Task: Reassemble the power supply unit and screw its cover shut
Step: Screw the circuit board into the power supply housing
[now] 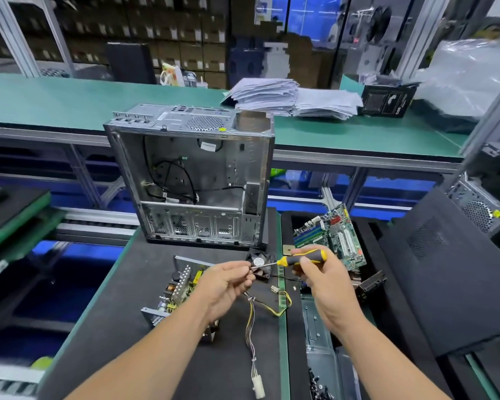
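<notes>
Right hand (315,272) wrapped round the yellow-and-black rubbery handle of a screwdriver (298,258), whose slim steel shaft runs leftward to the left hand (228,280); left fingertips pinched together at the shaft tip, and whether a screw sits between them cannot be told. Both hands raised above a dark, matte bench mat (127,327). Opened power supply unit (176,287), a perforated sheet-metal tray holding a circuit board with yellow components and finned heat sinks, lying on the mat beneath the left forearm. Square black fan (261,262) just behind the fingertips, partly hidden by them. Bundle of yellow and pale wires (253,321) trailing toward the viewer, ending in a white plastic connector (258,385). Bare grey steel computer case (194,174), open-sided, standing upright behind, with loose black cables inside. Green motherboard (332,235) propped to the right; a black panel (451,272) farther right; stacked papers (292,96) on the green shelf
</notes>
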